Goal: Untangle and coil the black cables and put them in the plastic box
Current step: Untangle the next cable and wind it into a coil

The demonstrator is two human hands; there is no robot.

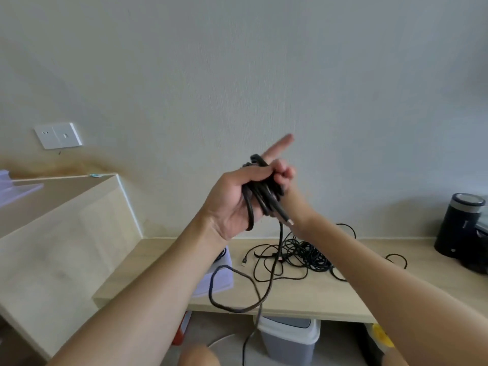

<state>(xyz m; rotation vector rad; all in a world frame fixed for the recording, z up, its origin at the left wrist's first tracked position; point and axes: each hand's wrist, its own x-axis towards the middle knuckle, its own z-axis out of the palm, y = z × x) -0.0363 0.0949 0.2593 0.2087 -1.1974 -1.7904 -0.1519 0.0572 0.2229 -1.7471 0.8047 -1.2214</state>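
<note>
Left hand (pixel 229 204): hovering above the desk (pixel 303 294), palm facing the camera, with the thumb clamping across the coiled cable (pixel 260 196).
Right hand (pixel 289 180): sitting behind the coil, mostly hidden, so its grip cannot be told.
Cable tail (pixel 237 310): hanging down, looping past the desk edge.
Plastic box (pixel 221 282): standing on the desk behind the left forearm, with a black strand showing inside.
Tangled cables (pixel 306 253): lying on the desk, right of the box.

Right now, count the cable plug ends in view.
3. A silver-tipped plug juts from the coil in the left hand and right hand; a small plug lies loose on the desk; a reddish plug lies at the edge of the tangle. Others may be hidden.
</note>
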